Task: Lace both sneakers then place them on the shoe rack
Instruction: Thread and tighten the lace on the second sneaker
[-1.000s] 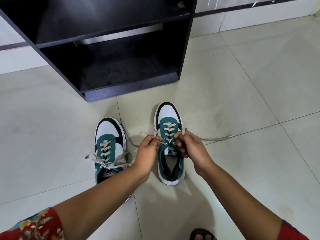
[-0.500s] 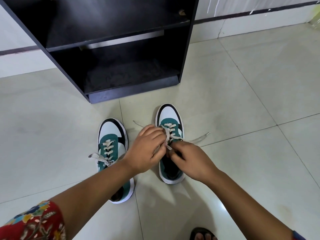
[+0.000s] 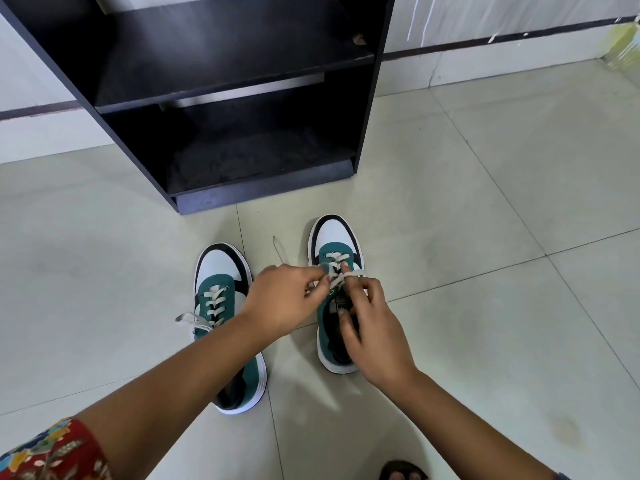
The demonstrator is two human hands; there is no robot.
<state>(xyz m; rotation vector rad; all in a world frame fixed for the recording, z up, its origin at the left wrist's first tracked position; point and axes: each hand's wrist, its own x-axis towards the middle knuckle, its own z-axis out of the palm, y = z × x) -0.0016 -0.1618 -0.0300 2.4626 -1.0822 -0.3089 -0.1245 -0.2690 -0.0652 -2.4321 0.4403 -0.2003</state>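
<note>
Grip: left hand [image 3: 287,299] and right hand [image 3: 372,336] pinch the right sneaker [image 3: 337,244] lace [image 3: 341,277].
Done: both threaded.
Left: knot it, tie the left sneaker [image 3: 221,271], fill rack [image 3: 263,194].

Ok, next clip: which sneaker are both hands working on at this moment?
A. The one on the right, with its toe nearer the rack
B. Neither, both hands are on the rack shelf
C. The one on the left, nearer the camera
A. The left hand and right hand meet over the right sneaker, pinching its lace; the left sneaker lies untouched on the floor.
</note>
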